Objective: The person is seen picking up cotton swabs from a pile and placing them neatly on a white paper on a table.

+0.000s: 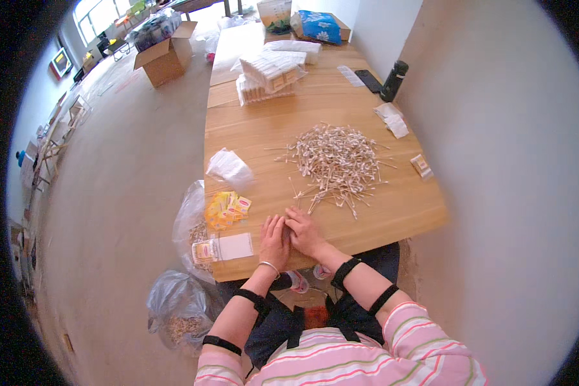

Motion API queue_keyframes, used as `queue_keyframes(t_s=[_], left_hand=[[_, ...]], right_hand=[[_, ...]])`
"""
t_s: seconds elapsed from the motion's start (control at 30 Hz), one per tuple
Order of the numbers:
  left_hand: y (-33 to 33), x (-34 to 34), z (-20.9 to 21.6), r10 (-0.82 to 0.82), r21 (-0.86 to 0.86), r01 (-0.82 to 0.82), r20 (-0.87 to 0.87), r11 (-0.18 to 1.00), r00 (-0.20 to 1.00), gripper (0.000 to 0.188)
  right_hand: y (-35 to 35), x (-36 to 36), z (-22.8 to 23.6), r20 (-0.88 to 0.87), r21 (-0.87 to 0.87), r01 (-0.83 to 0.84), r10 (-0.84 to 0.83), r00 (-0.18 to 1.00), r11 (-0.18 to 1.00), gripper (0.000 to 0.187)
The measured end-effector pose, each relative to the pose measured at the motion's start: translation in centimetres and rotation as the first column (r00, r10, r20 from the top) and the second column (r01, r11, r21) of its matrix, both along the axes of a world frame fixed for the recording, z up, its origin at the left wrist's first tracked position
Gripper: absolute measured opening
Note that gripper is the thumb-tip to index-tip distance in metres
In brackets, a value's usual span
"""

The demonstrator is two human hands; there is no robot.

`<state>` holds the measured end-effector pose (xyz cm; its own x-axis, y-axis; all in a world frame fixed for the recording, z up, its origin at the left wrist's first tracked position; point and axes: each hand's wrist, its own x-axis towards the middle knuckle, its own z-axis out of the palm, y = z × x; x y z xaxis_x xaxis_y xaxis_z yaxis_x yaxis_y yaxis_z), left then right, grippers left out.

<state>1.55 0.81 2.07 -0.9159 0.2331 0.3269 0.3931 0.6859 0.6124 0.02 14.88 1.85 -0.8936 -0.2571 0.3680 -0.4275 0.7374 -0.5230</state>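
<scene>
Cotton swabs point(334, 161), long axes in many directions

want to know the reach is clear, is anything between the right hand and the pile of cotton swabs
Nothing visible blocks it. Between the right hand and the pile of cotton swabs lies only a short stretch of wooden tabletop, with a few loose swabs sticking out at the pile's near edge.

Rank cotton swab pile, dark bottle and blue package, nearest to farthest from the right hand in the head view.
From the right hand:
1. Cotton swab pile: ahead, slightly right.
2. Dark bottle: farther off, by the right edge of the table.
3. Blue package: at the far end, roughly straight ahead.
</scene>
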Motion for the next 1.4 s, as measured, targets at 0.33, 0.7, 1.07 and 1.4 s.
queue_keyframes(t_s=[0.33, 0.7, 1.07, 1.4], left_hand=[[0.6, 0.4, -0.7, -0.046, 0.065, 0.052, -0.081, 0.997, 0.996, 0.017], [0.5, 0.7, -0.3, 0.010, 0.055, -0.004, -0.104, 0.998, 0.995, 0.011], [0.0, -0.4, -0.9, 0.127, 0.213, -0.138, 0.066, 0.967, 0.990, 0.028], [0.9, -6.1, 1.2, 0.198, -0.028, -0.197, 0.046, 0.980, 0.979, 0.022]], right_hand=[[9.4, -3.6, 3.2, 0.174, 0.163, 0.763, -0.779, 0.602, 0.626, 0.038], [2.7, 1.5, 0.4, 0.011, 0.131, 0.235, -0.238, 0.971, 0.963, 0.040], [6.0, 1.0, 2.6, -0.097, 0.242, 0.426, -0.415, 0.905, 0.872, 0.039], [6.2, 0.6, 1.0, -0.160, 0.317, 0.255, -0.214, 0.964, 0.913, 0.034]])
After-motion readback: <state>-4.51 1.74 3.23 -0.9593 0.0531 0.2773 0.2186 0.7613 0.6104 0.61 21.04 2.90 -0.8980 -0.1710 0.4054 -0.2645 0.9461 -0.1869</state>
